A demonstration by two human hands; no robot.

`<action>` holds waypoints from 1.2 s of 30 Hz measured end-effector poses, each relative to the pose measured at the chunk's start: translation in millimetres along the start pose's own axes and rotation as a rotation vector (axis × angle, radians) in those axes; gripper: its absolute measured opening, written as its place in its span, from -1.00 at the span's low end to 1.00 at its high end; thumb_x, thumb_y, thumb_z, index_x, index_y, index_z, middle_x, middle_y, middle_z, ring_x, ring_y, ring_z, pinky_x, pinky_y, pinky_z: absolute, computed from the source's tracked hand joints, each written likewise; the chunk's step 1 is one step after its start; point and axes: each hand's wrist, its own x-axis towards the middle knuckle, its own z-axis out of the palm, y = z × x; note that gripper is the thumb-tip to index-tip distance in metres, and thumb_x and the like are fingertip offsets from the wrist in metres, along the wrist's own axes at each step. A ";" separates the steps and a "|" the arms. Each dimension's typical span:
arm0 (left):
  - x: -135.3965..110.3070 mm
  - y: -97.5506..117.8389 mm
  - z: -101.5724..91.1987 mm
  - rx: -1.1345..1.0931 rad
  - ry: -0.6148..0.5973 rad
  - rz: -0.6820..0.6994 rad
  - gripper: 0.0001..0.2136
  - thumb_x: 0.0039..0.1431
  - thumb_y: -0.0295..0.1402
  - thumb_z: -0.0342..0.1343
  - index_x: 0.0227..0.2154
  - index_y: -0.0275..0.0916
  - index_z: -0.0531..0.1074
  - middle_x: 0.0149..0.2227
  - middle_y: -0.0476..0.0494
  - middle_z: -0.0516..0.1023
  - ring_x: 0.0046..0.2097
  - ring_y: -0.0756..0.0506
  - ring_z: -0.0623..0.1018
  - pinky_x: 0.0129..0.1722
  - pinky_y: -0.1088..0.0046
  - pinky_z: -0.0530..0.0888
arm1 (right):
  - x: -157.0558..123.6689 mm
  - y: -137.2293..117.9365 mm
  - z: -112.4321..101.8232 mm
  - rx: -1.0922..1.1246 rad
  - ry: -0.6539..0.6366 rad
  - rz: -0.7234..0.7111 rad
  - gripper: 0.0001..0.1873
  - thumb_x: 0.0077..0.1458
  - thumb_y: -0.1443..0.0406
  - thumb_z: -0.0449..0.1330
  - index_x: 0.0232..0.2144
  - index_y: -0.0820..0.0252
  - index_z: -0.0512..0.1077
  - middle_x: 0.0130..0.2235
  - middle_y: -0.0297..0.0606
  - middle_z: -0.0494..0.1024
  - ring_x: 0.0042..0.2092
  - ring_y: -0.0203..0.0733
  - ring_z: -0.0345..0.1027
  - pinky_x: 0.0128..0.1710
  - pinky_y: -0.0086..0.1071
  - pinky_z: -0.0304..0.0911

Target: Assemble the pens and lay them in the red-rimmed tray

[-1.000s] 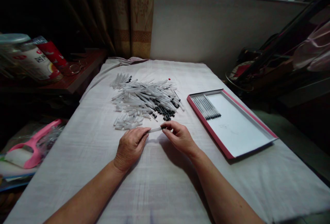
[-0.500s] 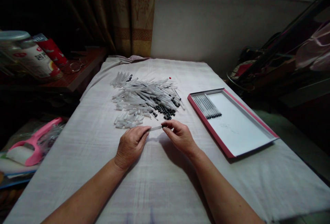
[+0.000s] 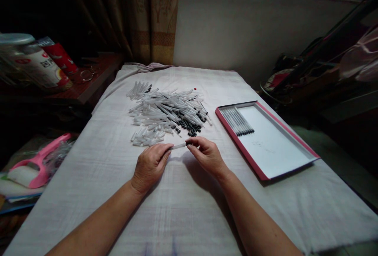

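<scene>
Between my hands lies a slim clear pen (image 3: 178,146), held level just above the cloth. My left hand (image 3: 150,166) is closed, with thumb and fingers pinching its left end. My right hand (image 3: 206,154) pinches the black end piece (image 3: 188,143) at the other end; whether it is a cap or a plug I cannot make out. Just beyond my fingers is a loose heap of clear pen parts (image 3: 165,104). Small black pieces (image 3: 193,128) lie at the heap's near right, and short clear caps (image 3: 147,136) at its near left.
A shallow pink-edged box lid (image 3: 267,150) on the right holds a row of pens (image 3: 238,121) with black ends. A tiny red piece (image 3: 195,89) lies behind the heap. Left of the cloth-covered table (image 3: 118,212) are a jar (image 3: 38,65) and a pink-handled roller (image 3: 38,161).
Both hands keep nearly the same position and the same hold on the pen. The view has shifted very slightly.
</scene>
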 end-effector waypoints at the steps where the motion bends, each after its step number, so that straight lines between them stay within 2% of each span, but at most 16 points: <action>1: 0.1 0.2 -0.1 -0.001 -0.001 -0.001 -0.78 0.32 -0.32 -0.01 -0.08 -0.18 0.49 -0.18 -0.15 0.64 -0.16 -0.12 0.62 -0.15 0.34 0.53 | -0.3 -0.4 0.4 -0.002 -0.009 -0.008 -0.84 0.08 0.29 0.18 -0.30 0.16 0.54 -0.36 -0.24 0.58 -0.39 -0.26 0.38 -0.35 -0.39 0.32; 8: 0.3 0.8 -0.2 0.004 -0.015 0.016 -0.78 0.31 -0.33 0.01 -0.08 -0.19 0.49 -0.19 -0.16 0.64 -0.17 -0.13 0.61 -0.16 0.33 0.53 | -0.7 -4.2 -0.3 -0.048 -0.043 -0.071 -0.85 0.12 0.32 0.15 -0.29 0.14 0.53 -0.34 -0.23 0.57 -0.34 -0.25 0.41 -0.31 -0.38 0.33; 13: 0.1 1.0 -0.7 0.003 -0.016 0.037 -0.79 0.32 -0.34 0.01 -0.09 -0.19 0.49 -0.20 -0.16 0.64 -0.17 -0.12 0.61 -0.18 0.35 0.51 | -0.1 -3.3 -1.5 -0.081 -0.067 -0.062 -0.85 0.14 0.28 0.14 -0.31 0.13 0.53 -0.34 -0.24 0.59 -0.33 -0.23 0.44 -0.29 -0.39 0.32; 15: -0.1 1.1 -0.8 0.005 -0.016 0.044 -0.79 0.32 -0.34 0.01 -0.09 -0.19 0.50 -0.21 -0.16 0.64 -0.18 -0.12 0.61 -0.18 0.36 0.51 | -0.1 -1.9 -1.6 -0.128 -0.085 -0.044 -0.82 0.16 0.25 0.12 -0.36 0.14 0.52 -0.39 -0.25 0.58 -0.35 -0.24 0.43 -0.31 -0.40 0.30; 20: -0.5 1.0 -0.3 0.008 -0.045 0.050 -0.78 0.32 -0.33 0.00 -0.10 -0.18 0.51 -0.22 -0.17 0.64 -0.17 -0.12 0.61 -0.17 0.34 0.51 | -0.9 2.5 -2.1 -0.241 -0.163 0.035 -0.59 0.24 0.16 0.02 -0.59 0.15 0.42 -0.56 -0.31 0.49 -0.49 -0.29 0.34 -0.43 -0.45 0.20; 22: -0.4 0.8 -0.3 0.011 -0.042 0.045 -0.78 0.32 -0.33 0.00 -0.10 -0.19 0.50 -0.21 -0.17 0.64 -0.17 -0.12 0.61 -0.17 0.34 0.51 | -1.4 2.6 -3.0 -0.198 -0.170 0.059 -0.64 0.24 0.16 0.02 -0.52 0.16 0.43 -0.52 -0.31 0.51 -0.47 -0.29 0.36 -0.42 -0.45 0.22; 24: -0.3 0.6 -0.3 0.012 -0.034 0.040 -0.78 0.31 -0.34 0.00 -0.09 -0.19 0.50 -0.21 -0.17 0.64 -0.17 -0.12 0.61 -0.17 0.34 0.51 | -2.0 1.3 -4.3 -0.111 -0.172 0.087 -0.78 0.20 0.19 0.07 -0.33 0.16 0.44 -0.44 -0.33 0.53 -0.45 -0.30 0.37 -0.42 -0.46 0.23; 26: -0.2 0.5 -0.3 0.014 -0.028 0.041 -0.78 0.32 -0.34 0.00 -0.09 -0.18 0.50 -0.21 -0.16 0.64 -0.18 -0.11 0.61 -0.17 0.35 0.52 | -2.2 -0.6 -5.4 -0.046 -0.182 0.099 -0.82 0.15 0.23 0.12 -0.22 0.16 0.41 -0.42 -0.36 0.51 -0.45 -0.31 0.35 -0.45 -0.47 0.23; 30: -0.1 0.8 -0.1 0.024 -0.023 0.045 -0.78 0.33 -0.33 -0.01 -0.10 -0.19 0.49 -0.21 -0.16 0.64 -0.19 -0.12 0.61 -0.18 0.34 0.51 | -1.5 -2.7 -5.5 -0.070 -0.179 0.070 -0.90 0.13 0.26 0.13 -0.33 0.16 0.41 -0.46 -0.39 0.47 -0.45 -0.32 0.31 -0.43 -0.47 0.20; 33: -0.1 1.2 0.0 0.017 -0.025 0.047 -0.79 0.32 -0.33 0.00 -0.10 -0.20 0.49 -0.20 -0.16 0.64 -0.18 -0.13 0.61 -0.17 0.33 0.51 | -0.7 -2.7 -5.5 -0.110 -0.189 0.077 -0.78 0.18 0.23 0.07 -0.47 0.16 0.39 -0.50 -0.36 0.48 -0.45 -0.32 0.32 -0.40 -0.45 0.20; 36: 0.1 1.6 -0.5 0.009 -0.027 0.045 -0.80 0.32 -0.34 0.01 -0.11 -0.21 0.49 -0.20 -0.16 0.64 -0.18 -0.13 0.61 -0.18 0.33 0.51 | -0.5 -2.8 -7.6 -0.094 -0.199 0.103 -0.81 0.18 0.21 0.08 -0.41 0.15 0.41 -0.47 -0.35 0.51 -0.45 -0.31 0.35 -0.41 -0.45 0.20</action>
